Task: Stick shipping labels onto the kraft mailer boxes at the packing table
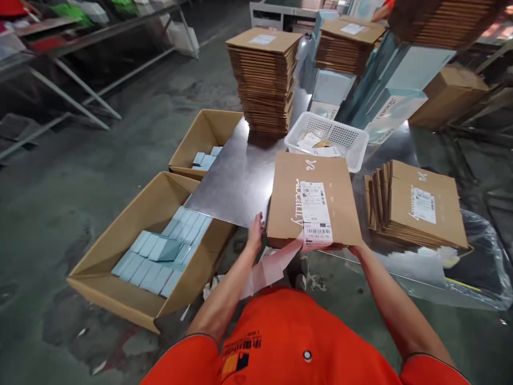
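Note:
A closed brown shipping box (pixel 320 176) with a white barcode label (pixel 315 208) lies on the metal table (pixel 236 182) in front of me. My left hand (pixel 255 230) grips its near left corner. My right hand (pixel 352 247) is under the near right edge, mostly hidden by the box. A strip of pale label backing paper (pixel 272 267) hangs down from the label's near end, below the box.
Labelled flat boxes (pixel 417 206) are piled to the right, tall stacks of flat cardboard (pixel 264 80) behind. A white plastic basket (pixel 326 139) stands beyond the box. Two open cartons (pixel 156 251) (pixel 206 141) with light-blue boxes sit on the floor at left. Another person's hand (pixel 380 13) shows far back.

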The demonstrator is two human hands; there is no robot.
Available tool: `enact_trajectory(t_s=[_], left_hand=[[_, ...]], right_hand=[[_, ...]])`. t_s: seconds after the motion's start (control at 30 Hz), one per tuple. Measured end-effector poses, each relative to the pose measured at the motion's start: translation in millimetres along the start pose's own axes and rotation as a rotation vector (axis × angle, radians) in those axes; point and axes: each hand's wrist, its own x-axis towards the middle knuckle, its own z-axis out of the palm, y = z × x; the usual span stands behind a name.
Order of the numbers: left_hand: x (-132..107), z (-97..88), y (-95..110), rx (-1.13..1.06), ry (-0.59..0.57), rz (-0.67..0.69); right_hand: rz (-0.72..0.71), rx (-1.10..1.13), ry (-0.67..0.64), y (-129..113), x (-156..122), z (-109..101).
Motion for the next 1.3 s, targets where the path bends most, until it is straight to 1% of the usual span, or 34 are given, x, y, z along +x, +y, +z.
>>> enact_trajectory(t_s=[0.03,0.07,0.1,0.13,0.17,0.2,0.27,0.3,0.33,0.4,0.47,0.53,0.6,0.63,0.73,0.8,0.87,0.93,1.03,1.1,1.17,1.3], left_hand=[[-7.1,-8.7,7.6,0.022,0.096,0.078],[-19.7,-15.8,15.4,0.052,0.168,0.166],[-37.2,-19.8,22.1,0.093,0.194,0.274],[-58.1,-19.5,26.7,0.132,0.174,0.355],[-80.6,-14.4,28.0,0.167,0.106,0.385],[-102.3,-4.7,25.7,0.184,0.029,0.365],[-136.1,24.0,10.9,0.135,-0.067,0.242],[-146.3,39.8,0.6,0.094,-0.076,0.19],[-151.8,54.6,-9.5,0.053,-0.055,0.159],[-152.9,77.9,-23.3,-0.013,0.002,0.135],[-148.1,91.9,-23.4,-0.062,0.023,0.094],[-143.9,100.4,-10.6,-0.136,-0.004,-0.014],[-141.7,107.8,9.0,-0.22,-0.026,-0.144],[-140.8,111.9,18.9,-0.258,-0.035,-0.188],[-135.2,125.0,42.2,-0.351,-0.093,-0.239],[-128.3,132.3,50.1,-0.425,-0.136,-0.264],[-119.9,136.6,53.0,-0.477,-0.167,-0.302],[-111.6,138.2,52.6,-0.474,-0.19,-0.299],[-101.3,137.8,49.6,-0.37,-0.169,-0.254],[-95.7,137.2,47.7,-0.276,-0.155,-0.229],[-90.9,136.5,46.4,-0.208,-0.169,-0.211],[-83.0,133.8,46.2,-0.177,-0.217,-0.202]], right_hand=[[-0.007,0.011,0.031,-11.7,6.6,-11.6],[-0.035,0.022,0.066,-26.3,11.8,-22.0],[-0.093,0.031,0.096,-43.2,15.2,-30.2],[-0.177,0.038,0.114,-61.7,16.5,-35.8],[-0.29,0.027,0.108,-80.8,15.7,-38.2],[-0.402,-0.002,0.071,-99.2,13.0,-37.3],[-0.573,-0.119,-0.084,-130.2,4.7,-27.2],[-0.633,-0.182,-0.18,-141.1,0.8,-19.0],[-0.686,-0.235,-0.278,-148.5,-1.9,-9.9],[-0.771,-0.283,-0.441,-154.0,-1.9,8.0],[-0.799,-0.268,-0.538,-151.6,5.0,21.5],[-0.772,-0.241,-0.6,-148.1,14.7,27.9],[-0.72,-0.226,-0.662,-148.6,22.9,27.4],[-0.69,-0.222,-0.697,-151.0,25.6,25.3],[-0.629,-0.208,-0.806,-166.6,28.1,15.7],[-0.623,-0.234,-0.874,-180.8,27.1,9.7],[-0.633,-0.302,-0.921,-194.1,26.1,5.5],[-0.648,-0.376,-0.961,-203.5,26.0,3.9],[-0.671,-0.473,-1.04,-208.7,27.8,6.2],[-0.691,-0.556,-1.065,-208.6,29.3,10.2],[-0.754,-0.658,-1.057,-208.0,30.2,15.6],[-0.957,-0.847,-1.011,-210.2,29.1,27.3]])
